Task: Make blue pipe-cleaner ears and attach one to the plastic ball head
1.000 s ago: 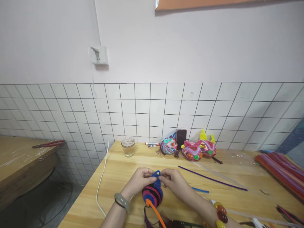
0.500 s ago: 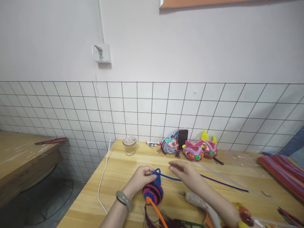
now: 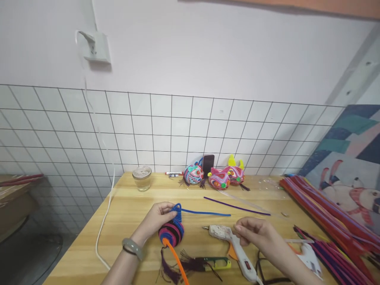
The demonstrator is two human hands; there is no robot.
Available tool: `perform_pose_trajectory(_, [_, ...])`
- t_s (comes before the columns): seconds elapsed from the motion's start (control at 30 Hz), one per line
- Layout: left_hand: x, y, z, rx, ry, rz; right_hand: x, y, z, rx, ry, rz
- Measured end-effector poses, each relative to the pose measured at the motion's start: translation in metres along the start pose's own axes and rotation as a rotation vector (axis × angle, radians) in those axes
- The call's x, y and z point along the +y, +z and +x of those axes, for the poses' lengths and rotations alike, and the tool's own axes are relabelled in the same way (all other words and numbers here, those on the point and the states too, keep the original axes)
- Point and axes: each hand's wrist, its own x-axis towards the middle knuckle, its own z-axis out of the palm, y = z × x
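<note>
Nearest, below the left fingers: purple tassel threads and green-handled snips, flat on the wooden table, within easy reach. Orange pipe cleaner trailing down from the striped ball, attached at its front.

Left hand: fingers closed round the ball's top, thumb and forefinger pinching the blue pipe cleaner where it loops at the crown; grip apparently steadying the ball against the table while the loop stays tight. Free blue end lying straight out to the right of those fingertips.

Right hand: fingers narrowly curled over the glue gun, touching its body near the nozzle end; full grasp not confirmed. Gun on its side, nozzle toward the ball.

Beyond the right fingers: single purple pipe cleaner, loose; large sheaf of red and purple pipe cleaners stacked at far right as stock.

Farther, beyond the left fingers: glass jar, upright, lidded; contents not discernible. Against the tiled wall: three finished multicoloured figures in a row, dark phone propped behind them.
</note>
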Motion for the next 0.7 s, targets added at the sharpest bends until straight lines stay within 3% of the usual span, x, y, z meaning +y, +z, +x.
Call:
perform_pose_trajectory(0.17, [-0.002, -0.002, 0.002, 0.012, 0.000, 0.021, 0.012, 0.002, -0.008, -0.022, 0.075, 0.122])
perform_pose_trajectory(0.47, [0.000, -0.002, 0.002, 0.013, -0.010, 0.015, 0.031, 0.033, -0.010, 0.059, 0.107, 0.266])
perform_pose_trajectory(0.7, [-0.001, -0.003, 0.002, 0.029, -0.013, 0.014, 0.025, 0.051, -0.006, 0.038, 0.086, 0.245])
